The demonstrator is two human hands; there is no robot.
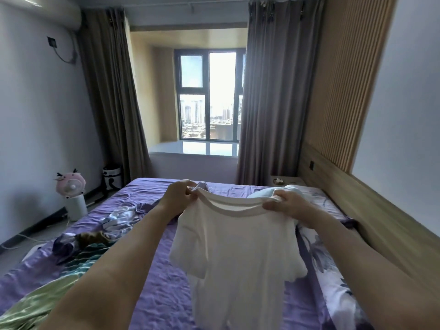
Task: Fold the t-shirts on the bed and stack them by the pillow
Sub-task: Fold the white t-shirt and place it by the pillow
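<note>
White t-shirt [238, 253] hung mid-frame over the bed [164, 282], long axis vertical. Left hand [178, 195] and right hand [289, 203] each pinched a shoulder, equally near. Pillow [316, 239] lay right of it.

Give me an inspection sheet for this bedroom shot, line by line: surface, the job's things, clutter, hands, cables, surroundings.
Surface: bed with a wrinkled purple sheet.
Job's things: white t-shirt held up by its shoulders, unfolded, hanging toward the bed; floral pillow along the right side; no finished stack clearly visible.
Clutter: heap of unfolded clothes on the left of the bed; green fabric at the near left corner.
Hands: left hand and right hand each pinch a shoulder of the t-shirt.
Cables: wall cable looping under the air conditioner; white cord on the floor.
Surroundings: pink fan, curtains, window.
</note>
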